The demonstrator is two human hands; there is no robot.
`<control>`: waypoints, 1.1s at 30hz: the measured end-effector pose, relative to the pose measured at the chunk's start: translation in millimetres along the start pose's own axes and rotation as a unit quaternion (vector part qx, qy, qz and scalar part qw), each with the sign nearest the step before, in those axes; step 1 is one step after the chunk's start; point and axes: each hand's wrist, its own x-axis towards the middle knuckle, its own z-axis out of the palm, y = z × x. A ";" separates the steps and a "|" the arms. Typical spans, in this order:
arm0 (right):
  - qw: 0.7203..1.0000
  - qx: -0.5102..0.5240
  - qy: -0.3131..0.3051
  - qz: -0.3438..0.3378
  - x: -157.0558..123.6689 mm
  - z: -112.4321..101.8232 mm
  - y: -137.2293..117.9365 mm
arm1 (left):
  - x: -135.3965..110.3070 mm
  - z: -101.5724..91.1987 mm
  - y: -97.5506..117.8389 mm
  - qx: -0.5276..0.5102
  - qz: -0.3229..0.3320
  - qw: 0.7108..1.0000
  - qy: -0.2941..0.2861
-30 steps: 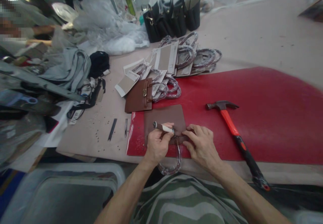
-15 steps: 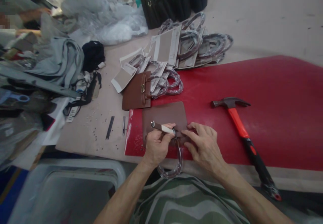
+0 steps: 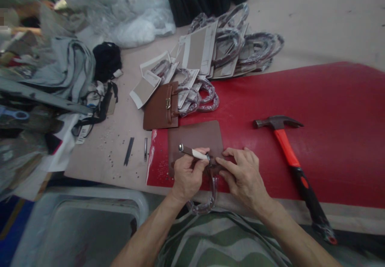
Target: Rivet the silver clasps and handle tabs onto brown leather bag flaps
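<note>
Left hand pinches a seeming punch; half-open right hand merely touches leather, so it could slip off mat's near edge.

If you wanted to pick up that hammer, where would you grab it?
Probably by the black grip of the hammer, the right hand coming from above on the near side: the handle slants toward the person, while the metal head lies farther away.

Free red mat beyond 1 obstacle (hammer)
</note>
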 end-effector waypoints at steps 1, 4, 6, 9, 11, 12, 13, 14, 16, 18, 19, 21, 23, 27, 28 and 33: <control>1.000 0.000 0.003 -0.005 -0.4 0.4 0.8 | -0.2 -0.4 -0.2 -0.002 -0.001 1.000 -0.005; 1.000 0.000 0.009 -0.013 -0.9 0.9 2.0 | -0.1 -0.6 -0.4 -0.009 0.001 1.000 -0.011; 1.000 0.002 0.014 -0.018 -0.8 0.6 2.2 | 0.5 -0.1 -0.1 -0.019 0.005 1.000 -0.012; 0.999 0.006 0.022 -0.025 -0.4 -0.4 2.1 | 1.5 0.8 0.1 -0.024 0.015 0.999 -0.018; 0.999 0.007 0.024 -0.026 -0.3 -0.9 2.1 | 1.5 1.3 -0.4 -0.018 0.017 1.000 -0.019; 0.999 0.008 0.024 -0.025 -0.4 -1.0 2.2 | 1.3 1.4 -0.8 -0.016 0.018 1.000 -0.018; 0.999 0.009 0.025 -0.024 -0.5 -1.0 2.3 | 1.2 1.6 -1.1 -0.014 0.018 1.000 -0.018; 0.999 0.009 0.024 -0.022 -0.7 -0.9 2.4 | 1.1 1.7 -1.4 -0.013 0.018 1.000 -0.018; 0.999 0.011 0.022 -0.020 -1.1 -0.5 2.8 | 1.2 1.8 -1.2 -0.008 0.021 1.000 -0.022; 1.000 0.011 0.020 -0.018 -1.5 0.0 3.1 | 2.0 1.7 -0.3 0.001 0.029 0.999 -0.026; 1.000 0.011 0.020 -0.017 -1.6 0.2 3.1 | 2.5 1.6 0.2 0.007 0.036 0.999 -0.027; 1.000 0.010 0.019 -0.017 -1.6 0.1 3.0 | 3.7 1.5 1.0 0.021 0.053 0.998 -0.026; 1.000 0.011 0.016 -0.016 -1.3 -0.4 2.5 | 4.6 1.7 1.1 0.032 0.070 0.997 -0.025; 1.000 0.013 0.015 -0.015 -0.8 -1.2 2.0 | 4.9 4.6 -0.2 0.044 0.108 0.993 -0.031; 1.000 0.013 0.017 -0.015 -0.7 -1.2 2.1 | 4.7 5.5 -0.5 0.048 0.111 0.992 -0.030; 0.999 0.020 0.026 -0.017 -1.4 0.5 4.3 | 4.3 7.4 0.4 0.064 0.069 0.995 -0.016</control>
